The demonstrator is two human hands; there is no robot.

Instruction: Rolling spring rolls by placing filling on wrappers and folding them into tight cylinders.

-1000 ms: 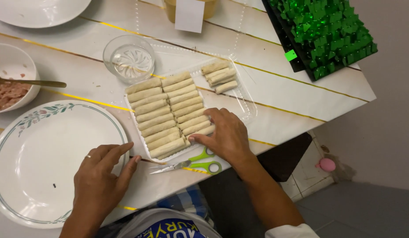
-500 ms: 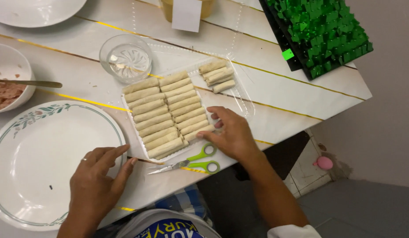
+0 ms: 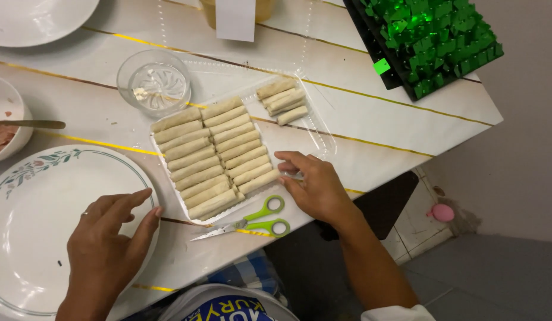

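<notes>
Two bare hands rest on the white plank tabletop near its front edge. The left hand lies flat, fingers loose, on the large white floral-rimmed plate, grasping nothing. The clear plastic tray of pale rolled spring rolls sits mid-table; the right hand touches its near edge, unclenched. Green-handled scissors lie between the tray and the front edge.

Clear tray of pale rolls beside large white plate
</notes>
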